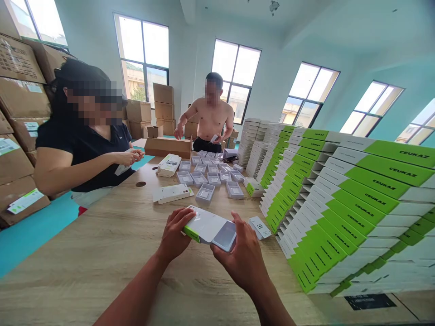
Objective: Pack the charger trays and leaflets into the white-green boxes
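Both hands hold one white-and-green box (205,226) just above the wooden table (102,253). Left hand (175,235) grips the green end; right hand (243,258) pinches the grey tray (224,236) protruding from the other end. Long axis runs left hand to right hand, tray end toward the right. A small card (260,227) lies just beyond the right hand; stacked green boxes (326,217) stand further right; open trays (210,174) ahead.

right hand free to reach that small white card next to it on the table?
Probably not right away: the right hand and left hand both hold the white-and-green box. The small white card lies just beside it, with nothing between.
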Demonstrator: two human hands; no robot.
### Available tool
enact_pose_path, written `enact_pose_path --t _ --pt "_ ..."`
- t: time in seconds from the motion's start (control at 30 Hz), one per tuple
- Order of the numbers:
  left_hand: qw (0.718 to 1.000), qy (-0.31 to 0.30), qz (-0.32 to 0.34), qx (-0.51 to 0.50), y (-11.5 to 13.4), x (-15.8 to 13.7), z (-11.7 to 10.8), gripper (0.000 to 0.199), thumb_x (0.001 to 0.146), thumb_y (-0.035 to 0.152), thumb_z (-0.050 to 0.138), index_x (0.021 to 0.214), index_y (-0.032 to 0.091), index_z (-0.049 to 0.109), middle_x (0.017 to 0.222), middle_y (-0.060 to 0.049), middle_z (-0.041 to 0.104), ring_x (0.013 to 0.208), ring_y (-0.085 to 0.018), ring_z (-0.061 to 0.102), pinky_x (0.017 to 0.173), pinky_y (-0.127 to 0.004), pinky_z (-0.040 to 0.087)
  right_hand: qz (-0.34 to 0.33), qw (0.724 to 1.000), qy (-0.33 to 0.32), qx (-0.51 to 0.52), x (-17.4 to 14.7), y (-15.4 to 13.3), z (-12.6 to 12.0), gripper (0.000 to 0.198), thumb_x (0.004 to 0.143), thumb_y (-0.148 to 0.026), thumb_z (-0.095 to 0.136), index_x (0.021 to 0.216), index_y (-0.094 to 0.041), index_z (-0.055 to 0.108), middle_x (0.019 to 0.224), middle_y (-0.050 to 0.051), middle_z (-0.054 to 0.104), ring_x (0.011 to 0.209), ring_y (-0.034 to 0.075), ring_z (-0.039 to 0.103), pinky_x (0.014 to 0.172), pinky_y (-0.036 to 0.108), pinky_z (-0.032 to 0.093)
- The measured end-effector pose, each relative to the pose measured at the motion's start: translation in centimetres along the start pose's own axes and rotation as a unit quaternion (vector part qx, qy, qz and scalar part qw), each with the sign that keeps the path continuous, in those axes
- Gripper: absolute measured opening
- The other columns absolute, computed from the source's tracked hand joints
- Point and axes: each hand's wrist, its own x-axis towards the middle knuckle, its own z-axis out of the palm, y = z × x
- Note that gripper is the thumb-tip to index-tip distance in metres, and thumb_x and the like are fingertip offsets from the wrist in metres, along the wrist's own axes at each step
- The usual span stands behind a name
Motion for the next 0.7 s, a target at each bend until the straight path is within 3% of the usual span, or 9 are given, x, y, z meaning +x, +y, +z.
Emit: enact_pose_path --t 0.07,0.13,0.2,0.27,0.33,0.43,0.53,0.7 --pt "0.999 -0.01 -0.033 -0.034 0.7 0.0 0.1 0.04 0.076 0.012 0.068 0.114 0.024 0.074 0.125 -0.01 0.073 0.122 -0.033 0.059 0.11 -0.056 0.044 -0.01 0.999 0.013 0.049 -0.1 0.2 1.1 0.112 0.07 -0.048 0.09 0.157 -0.024 0.024 0.141 0.019 0.059 0.127 0.041 0.059 0.104 0.06 0.051" --pt "0.994 -0.042 -0.068 -0.081 2.0 0.1 0.1 0.039 0.077 0.015 0.067 0.115 0.021 0.073 0.125 -0.012 0.073 0.12 -0.033 0.063 0.105 -0.052 0.05 -0.044 0.993 0.037 0.105 -0.2 0.7 1.8 0.128 0.066 -0.055 0.092 0.162 -0.027 0.013 0.16 0.022 0.04 0.143 0.043 0.047 0.109 0.06 0.048" --pt "0.981 -0.102 -0.098 -0.135 3.8 0.1 0.0 0.036 0.08 0.017 0.064 0.114 0.017 0.072 0.114 -0.012 0.077 0.105 -0.031 0.071 0.089 -0.045 0.06 -0.073 0.984 0.048 0.154 -0.5 1.6 2.0 0.116 0.075 -0.054 0.087 0.162 -0.031 0.013 0.167 0.019 0.031 0.15 0.04 0.038 0.114 0.06 0.045" --pt "0.96 -0.171 -0.118 -0.187 5.9 -0.2 -0.2 0.031 0.084 0.021 0.062 0.113 0.014 0.072 0.099 -0.01 0.079 0.087 -0.027 0.076 0.074 -0.038 0.064 -0.071 0.976 0.027 0.206 -1.1 2.6 1.6 0.087 0.091 -0.047 0.074 0.159 -0.034 0.021 0.156 0.015 0.05 0.141 0.033 0.052 0.11 0.055 0.049" --pt "0.93 -0.204 -0.159 -0.263 8.2 -1.3 -0.4 0.032 0.09 0.028 0.063 0.119 0.016 0.067 0.099 -0.009 0.079 0.085 -0.026 0.077 0.073 -0.038 0.065 -0.047 0.963 -0.003 0.264 -2.3 3.6 0.9 0.071 0.098 -0.04 0.066 0.157 -0.035 0.028 0.134 0.011 0.069 0.121 0.026 0.069 0.1 0.046 0.058" --pt "0.902 -0.117 -0.238 -0.34 10.8 -4.3 -0.6 0.039 0.091 0.034 0.072 0.125 0.028 0.055 0.118 -0.007 0.075 0.103 -0.025 0.075 0.088 -0.039 0.063 -0.025 0.949 -0.013 0.313 -5.2 5.0 0.3 0.065 0.095 -0.037 0.071 0.151 -0.035 0.038 0.119 0.006 0.075 0.104 0.021 0.074 0.09 0.036 0.062" --pt "0.931 -0.02 -0.22 -0.292 12.0 -8.4 -0.5 0.048 0.089 0.03 0.079 0.129 0.034 0.053 0.119 -0.004 0.074 0.105 -0.022 0.074 0.091 -0.034 0.062 -0.05 0.953 -0.006 0.297 -8.6 6.5 0.5 0.056 0.093 -0.035 0.074 0.143 -0.033 0.05 0.12 0.007 0.075 0.108 0.022 0.074 0.09 0.034 0.063" --pt "0.986 -0.053 -0.068 -0.142 11.5 -12.5 -1.3 0.055 0.096 0.026 0.07 0.146 0.036 0.05 0.128 -0.008 0.071 0.107 -0.022 0.074 0.087 -0.03 0.065 -0.157 0.968 -0.01 0.194 -11.2 7.9 0.6 0.045 0.095 -0.032 0.07 0.139 -0.03 0.059 0.125 0.011 0.074 0.11 0.026 0.075 0.089 0.036 0.065"
